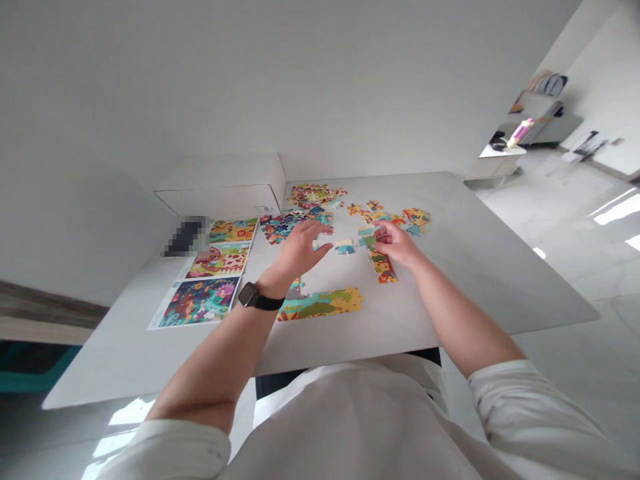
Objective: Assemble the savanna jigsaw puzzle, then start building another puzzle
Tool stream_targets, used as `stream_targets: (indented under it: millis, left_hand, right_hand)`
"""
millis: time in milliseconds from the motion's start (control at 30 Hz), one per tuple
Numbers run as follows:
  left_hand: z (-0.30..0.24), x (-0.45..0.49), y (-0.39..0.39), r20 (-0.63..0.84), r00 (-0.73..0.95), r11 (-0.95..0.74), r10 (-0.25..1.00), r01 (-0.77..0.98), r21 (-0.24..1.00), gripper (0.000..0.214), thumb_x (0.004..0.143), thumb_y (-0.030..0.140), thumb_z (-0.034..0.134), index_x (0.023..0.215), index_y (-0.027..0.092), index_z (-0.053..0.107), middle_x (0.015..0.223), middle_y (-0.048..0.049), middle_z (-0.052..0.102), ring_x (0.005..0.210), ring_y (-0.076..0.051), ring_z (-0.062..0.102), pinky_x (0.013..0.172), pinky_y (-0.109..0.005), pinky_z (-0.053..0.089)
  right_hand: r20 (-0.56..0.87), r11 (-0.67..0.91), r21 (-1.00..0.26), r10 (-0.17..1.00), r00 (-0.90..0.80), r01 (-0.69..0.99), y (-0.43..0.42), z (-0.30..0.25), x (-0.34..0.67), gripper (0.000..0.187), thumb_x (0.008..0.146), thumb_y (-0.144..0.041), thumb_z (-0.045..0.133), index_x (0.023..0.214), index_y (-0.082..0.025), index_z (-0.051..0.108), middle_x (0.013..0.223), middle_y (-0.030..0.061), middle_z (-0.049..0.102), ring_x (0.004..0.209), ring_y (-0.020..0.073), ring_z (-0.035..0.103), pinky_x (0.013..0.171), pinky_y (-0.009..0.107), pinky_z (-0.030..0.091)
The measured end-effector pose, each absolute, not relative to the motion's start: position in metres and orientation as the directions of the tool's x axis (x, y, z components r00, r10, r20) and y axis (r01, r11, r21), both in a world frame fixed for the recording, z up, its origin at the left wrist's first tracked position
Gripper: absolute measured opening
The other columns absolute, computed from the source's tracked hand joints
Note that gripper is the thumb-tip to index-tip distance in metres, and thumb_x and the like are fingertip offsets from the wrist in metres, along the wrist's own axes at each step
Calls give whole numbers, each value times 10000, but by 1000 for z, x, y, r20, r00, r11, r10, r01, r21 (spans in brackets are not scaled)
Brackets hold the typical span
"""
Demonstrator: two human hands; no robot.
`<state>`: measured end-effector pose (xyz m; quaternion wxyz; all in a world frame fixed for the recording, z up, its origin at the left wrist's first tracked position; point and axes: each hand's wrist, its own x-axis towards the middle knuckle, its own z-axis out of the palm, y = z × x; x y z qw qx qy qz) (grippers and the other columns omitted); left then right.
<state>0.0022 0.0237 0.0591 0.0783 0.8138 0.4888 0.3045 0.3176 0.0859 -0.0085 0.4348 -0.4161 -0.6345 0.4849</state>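
Observation:
My left hand (303,248) hovers over the white table with thumb and fingers apart, holding nothing. Beneath and behind it lies a heap of dark blue and red puzzle pieces (283,227). A small blue joined bit of puzzle (345,247) rests between the two hands. My right hand (397,245) has its fingers pinched on a green and blue puzzle piece (369,241), at the top of a joined orange and red strip (384,268). Nearest my body is a longer joined green and yellow puzzle section (325,304), its left part partly hidden by my left arm.
Reference picture sheets (200,300) lie at the left, beside a blurred-out dark object (185,237). A white box (220,190) stands against the wall. More loose pieces (315,194) are heaped at the back, with orange pieces (417,218) farther right. The table's right edge borders a tiled floor.

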Motion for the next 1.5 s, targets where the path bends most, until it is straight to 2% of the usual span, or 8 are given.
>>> stream_targets:
  millis: [200,467,567,667,833,1067,1267,1500]
  left_hand:
    - [53,50,44,435,462,-621,773,693,366,526,855,214,901,1309,203,636,1386,-145,716,1342,-358,650,1172,-524,502]
    - [33,62,47,447,422,-602,789,680,419,477,905,194,818,1326,219,596,1325,-125,743,1259,-307,703,1099,-451,559]
    - [26,59,46,455,425,-604,783,694,391,498,912,203,788,1369,223,592,1317,-130,755,1231,-306,723,1071,-445,580]
    - [19,58,47,454,441,-610,774,711,349,521,906,198,768,1396,218,594,1332,-139,758,1245,-316,724,1079,-452,580]
    - [13,61,50,451,449,-613,771,714,337,514,920,203,760,1406,216,591,1332,-131,760,1265,-311,720,1104,-443,567]
    - [7,51,52,433,401,-556,807,764,329,462,957,266,795,1392,223,645,1406,-139,704,1352,-335,658,1163,-498,542]
    - [-1,46,56,339,412,-513,846,803,303,265,1007,281,729,1266,242,772,1369,-109,745,1359,-322,654,1218,-518,510]
    - [-1,50,57,242,476,-528,845,813,244,315,1032,196,641,1283,241,826,1441,-109,756,1345,-293,702,1224,-475,526]
  right_hand:
    - [157,180,-983,928,-337,38,82,-6,314,709,686,-280,938,1354,-290,701,1063,13,734,923,195,736,891,379,662]
    - [236,312,-938,892,-385,149,84,-14,312,671,787,-308,877,1427,-293,676,1123,49,757,976,225,749,918,416,662]
    - [329,442,-847,873,-361,296,83,-15,312,655,805,-261,857,1439,-299,696,1327,101,735,1056,257,758,950,450,668]
    - [431,576,-718,808,-401,391,80,-12,311,659,825,-209,831,1463,-315,701,1540,124,652,1277,321,717,1017,486,664]
    - [495,727,-524,684,-536,444,78,-5,308,577,844,-94,741,1374,-320,751,1438,83,731,1402,321,666,1244,542,529]
    - [509,708,-438,703,-496,554,88,-10,321,388,863,-88,707,1187,-277,806,1433,108,726,1381,317,673,1236,544,518]
    - [443,680,-422,732,-518,599,103,-25,322,385,841,-89,716,1158,-272,838,1407,101,760,1335,317,703,1227,556,523]
    - [367,680,-380,733,-573,627,110,-34,312,364,849,-127,741,1159,-274,861,1420,99,775,1317,331,717,1199,567,531]
